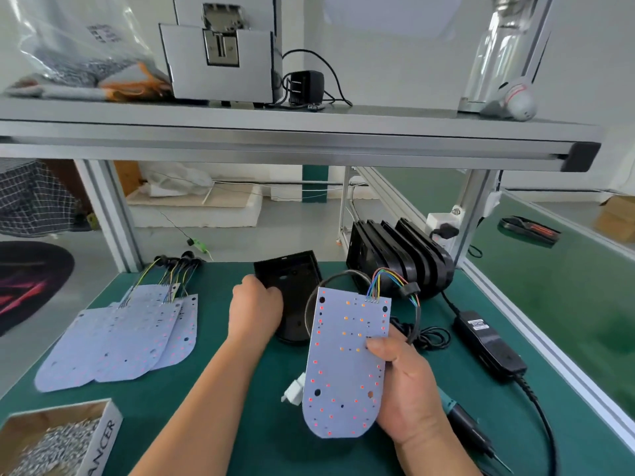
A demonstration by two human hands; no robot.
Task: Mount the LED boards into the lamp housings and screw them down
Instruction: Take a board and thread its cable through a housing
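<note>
1. The letters "ANCER" stand in dark capitals on the white side panel of the open box of screws (103,438), at the near left corner of the table. They run up the panel, and the start of the word is cut off by the bottom edge of the view.
2. A white label (478,323) sits on the far end of the black power adapter (488,341), on the right of the table. It carries several lines of dark print, too small to read.
3. A block of dark print (103,32) shows on the clear plastic bag (51,46) on the far left of the upper shelf. It is too blurred to read.
</note>
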